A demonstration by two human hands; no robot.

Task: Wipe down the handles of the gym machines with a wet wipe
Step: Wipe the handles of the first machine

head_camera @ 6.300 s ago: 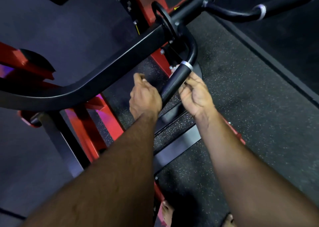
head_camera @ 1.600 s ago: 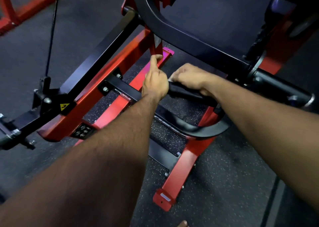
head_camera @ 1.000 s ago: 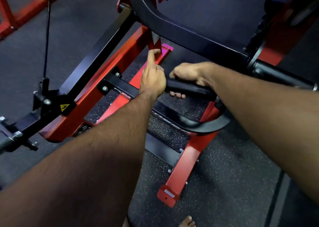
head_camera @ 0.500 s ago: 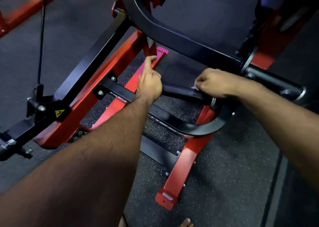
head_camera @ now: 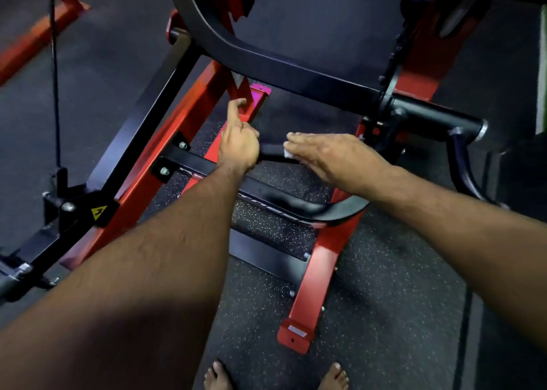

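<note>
A black handle [head_camera: 270,156] of a red and black gym machine runs left to right at the centre of the head view. My left hand [head_camera: 238,148] grips the handle's free end, with the forefinger sticking out forward. My right hand [head_camera: 328,157] lies flat over the handle just to the right, fingers straight. It presses a white wet wipe [head_camera: 287,153] against the grip. Only a small corner of the wipe shows under the fingertips. Most of the handle is hidden beneath my right hand.
The machine's red frame [head_camera: 313,286] stands on speckled rubber floor. A thick black curved arm [head_camera: 266,60] crosses above the hands. A second black grip [head_camera: 435,117] juts out at the right. A thin cable [head_camera: 54,63] hangs at the left. My bare feet [head_camera: 217,375] are at the bottom edge.
My right hand has slid left along the handle from its base toward the free end, and its fingers have flattened out. My left hand has stayed on the end.
</note>
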